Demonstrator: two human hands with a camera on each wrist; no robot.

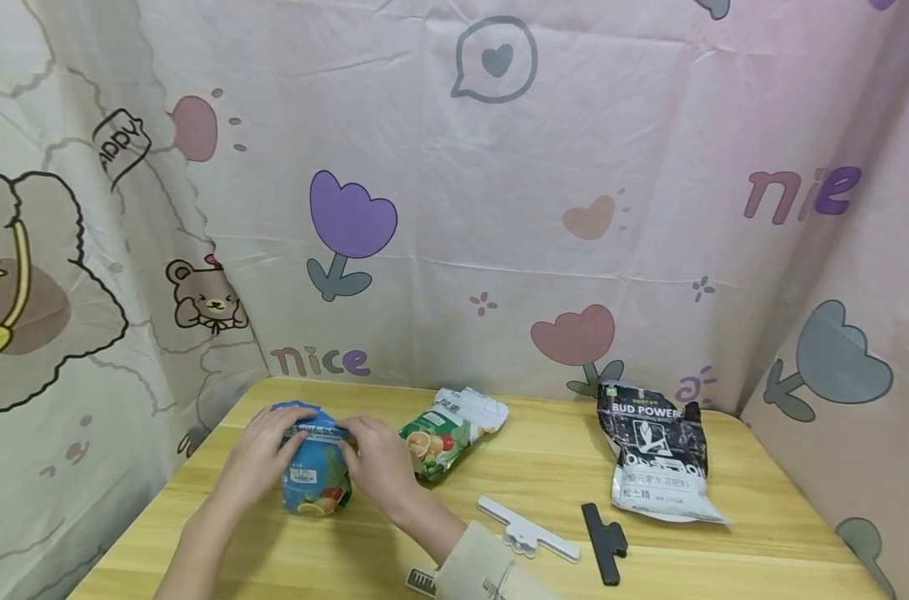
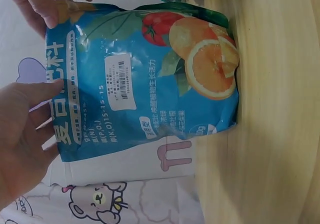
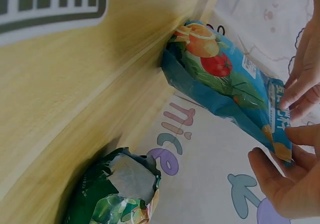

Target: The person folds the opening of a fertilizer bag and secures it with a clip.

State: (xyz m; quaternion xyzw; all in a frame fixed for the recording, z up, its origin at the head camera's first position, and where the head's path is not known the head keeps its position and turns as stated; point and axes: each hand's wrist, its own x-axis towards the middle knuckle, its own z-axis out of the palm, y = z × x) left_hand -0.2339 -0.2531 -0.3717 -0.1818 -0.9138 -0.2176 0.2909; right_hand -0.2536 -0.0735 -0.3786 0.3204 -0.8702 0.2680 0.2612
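A blue fertilizer bag (image 1: 315, 475) printed with fruit and vegetables stands upright on the table's left side. At its top left, my left hand (image 1: 262, 450) pinches the edge between thumb and fingers. My right hand (image 1: 379, 462) pinches the top at the opposite corner. In the left wrist view the bag (image 2: 150, 79) shows a white label, a tomato and an orange. Both hands grip its upper end in the right wrist view, where the bag (image 3: 225, 84) appears from the side. Whether its mouth is folded over, I cannot tell.
Behind the right hand leans a green-and-white bag (image 1: 447, 433). Farther right stands a black-and-white bag (image 1: 656, 458). A white clip (image 1: 525, 529) and a black clip (image 1: 606, 543) lie in front. A dark striped item (image 1: 422, 581) is partly hidden by the right sleeve (image 1: 484, 571). Printed cloth hangs behind.
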